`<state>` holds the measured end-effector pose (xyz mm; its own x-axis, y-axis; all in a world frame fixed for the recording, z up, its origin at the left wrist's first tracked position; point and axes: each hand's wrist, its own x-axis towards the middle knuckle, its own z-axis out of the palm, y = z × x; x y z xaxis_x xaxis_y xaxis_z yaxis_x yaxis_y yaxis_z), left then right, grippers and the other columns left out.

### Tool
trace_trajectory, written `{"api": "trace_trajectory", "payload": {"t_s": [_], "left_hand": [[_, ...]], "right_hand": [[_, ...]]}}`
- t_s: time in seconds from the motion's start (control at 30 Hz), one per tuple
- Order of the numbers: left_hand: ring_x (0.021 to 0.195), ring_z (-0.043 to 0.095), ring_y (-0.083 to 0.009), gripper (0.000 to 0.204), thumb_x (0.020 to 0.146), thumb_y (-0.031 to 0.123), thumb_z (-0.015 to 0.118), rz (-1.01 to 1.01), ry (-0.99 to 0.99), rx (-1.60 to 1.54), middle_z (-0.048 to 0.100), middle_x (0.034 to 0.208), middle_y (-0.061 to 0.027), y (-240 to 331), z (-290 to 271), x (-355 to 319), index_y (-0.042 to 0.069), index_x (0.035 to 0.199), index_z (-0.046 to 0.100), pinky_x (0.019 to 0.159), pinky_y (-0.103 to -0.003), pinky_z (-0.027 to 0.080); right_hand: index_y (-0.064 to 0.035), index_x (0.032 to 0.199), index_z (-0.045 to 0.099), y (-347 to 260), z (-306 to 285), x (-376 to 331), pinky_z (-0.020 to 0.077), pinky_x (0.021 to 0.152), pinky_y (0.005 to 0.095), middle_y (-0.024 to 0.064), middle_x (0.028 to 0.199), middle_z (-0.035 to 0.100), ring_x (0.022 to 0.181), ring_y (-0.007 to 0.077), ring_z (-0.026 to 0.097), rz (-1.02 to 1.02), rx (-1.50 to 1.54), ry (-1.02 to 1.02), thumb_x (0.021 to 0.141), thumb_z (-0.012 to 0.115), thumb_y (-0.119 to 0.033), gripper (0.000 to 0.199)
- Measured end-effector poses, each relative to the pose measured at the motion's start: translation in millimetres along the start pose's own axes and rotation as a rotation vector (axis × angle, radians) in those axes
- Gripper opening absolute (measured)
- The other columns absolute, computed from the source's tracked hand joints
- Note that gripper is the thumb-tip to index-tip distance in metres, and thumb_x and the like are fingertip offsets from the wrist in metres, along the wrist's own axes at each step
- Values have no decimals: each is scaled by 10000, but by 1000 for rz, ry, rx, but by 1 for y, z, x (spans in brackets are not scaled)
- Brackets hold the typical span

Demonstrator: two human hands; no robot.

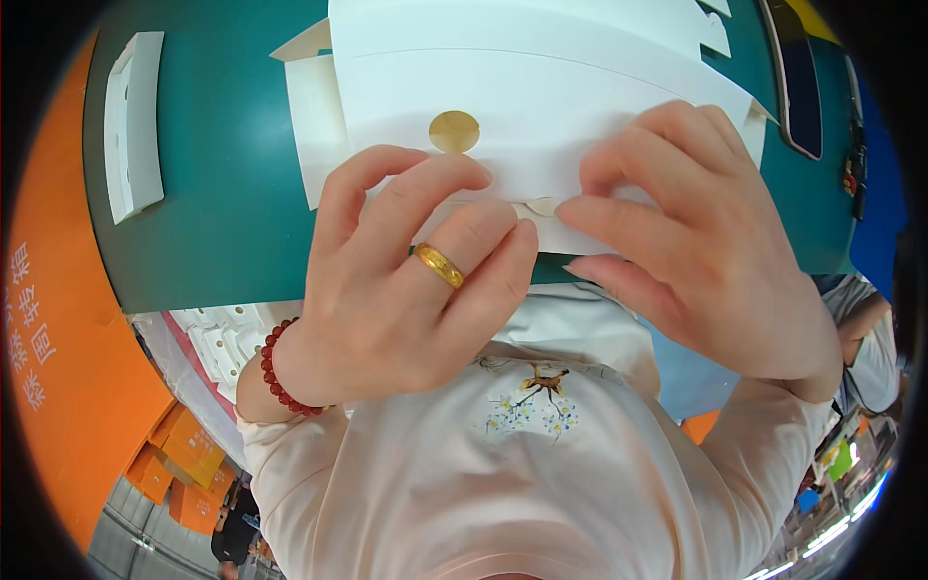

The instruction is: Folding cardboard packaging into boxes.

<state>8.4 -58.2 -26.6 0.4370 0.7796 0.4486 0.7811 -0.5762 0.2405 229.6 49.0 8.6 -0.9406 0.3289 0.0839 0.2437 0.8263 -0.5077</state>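
Note:
A white cardboard box (541,87) with a round hole lies in front of me, side flaps sticking out at its left and right. Along its near edge is a slot with a small rounded tab (542,206). My left hand (416,261), with a gold ring and a red bead bracelet, bends its fingers over this near edge left of the tab; its thumb is hidden. On the other side, my right hand (686,222) touches the tab with the index fingertip. The right thumb lies just below the edge, the other fingers curled over the panel.
A folded white cardboard piece (133,126) lies on the green table (227,145) at the left. A dark phone (798,87) sits at the far right, near a black pen-like item (858,164). An orange carton (48,290) borders the left side. White card pieces (217,338) are below the table edge.

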Motion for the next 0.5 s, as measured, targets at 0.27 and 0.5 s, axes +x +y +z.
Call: {"api": "trace_trajectory", "payload": {"t_s": [0.27,0.5], "left_hand": [[883,659,-291,342,640,13,768,-9,50,-19,704,951,-51,-1,5,3,65,976,730,818,-447,536],[889,661,-308,275,673,-12,766,-94,38,-29,691,936,-72,8,4,5,34,938,710,966,-517,546]], "right_hand": [[-73,986,717,1,7,-7,438,796,402,45,968,603,934,272,552,-24,-62,54,611,813,-79,387],[-76,966,715,8,5,-10,438,777,389,43,939,595,923,266,552,-42,-45,47,620,798,-40,358]]}}
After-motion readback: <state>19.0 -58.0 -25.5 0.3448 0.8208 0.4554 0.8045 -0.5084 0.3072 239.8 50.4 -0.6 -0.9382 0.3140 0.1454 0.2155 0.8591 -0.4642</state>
